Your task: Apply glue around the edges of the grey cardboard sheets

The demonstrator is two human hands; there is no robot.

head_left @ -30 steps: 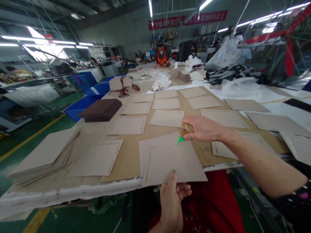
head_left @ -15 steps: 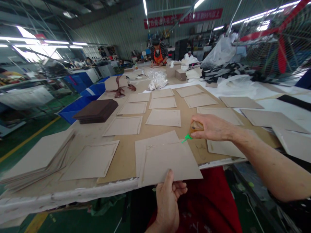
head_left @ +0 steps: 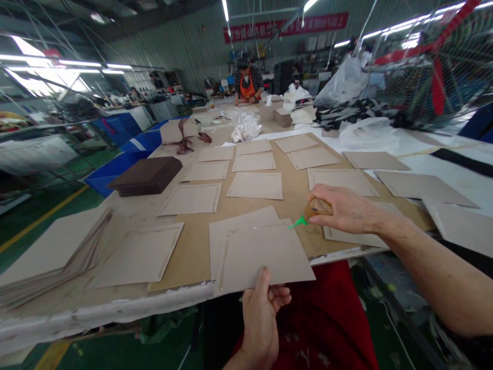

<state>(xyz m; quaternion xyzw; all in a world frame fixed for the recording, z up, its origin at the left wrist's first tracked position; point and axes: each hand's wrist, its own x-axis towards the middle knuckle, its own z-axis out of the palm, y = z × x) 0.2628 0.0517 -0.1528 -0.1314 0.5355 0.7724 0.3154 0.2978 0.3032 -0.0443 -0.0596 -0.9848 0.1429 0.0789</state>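
Observation:
My left hand (head_left: 264, 313) pinches the near edge of a beige cardboard sheet (head_left: 262, 254), thumb on top and fingers beneath. That sheet overhangs the table's front edge and lies partly over another sheet (head_left: 246, 215). Glue lines run along its left side and far edge. In my right hand (head_left: 339, 208) is an amber glue bottle (head_left: 318, 206), tipped over with its green nozzle (head_left: 298, 222) at the sheet's far right corner. The right-hand fingers are wrapped around the bottle.
Several beige sheets, some with glue lines, lie across the table (head_left: 185, 262). At the left are a stack of beige sheets (head_left: 50, 246) and a dark brown stack (head_left: 146, 174). Crumpled clear plastic (head_left: 246, 126) lies farther back. A person in an orange apron (head_left: 246, 85) works at the far end.
The glue bottle has tilted flatter, its nozzle now at the sheet's far right corner. My left hand keeps its hold on the sheet. The whole view has shifted slightly.

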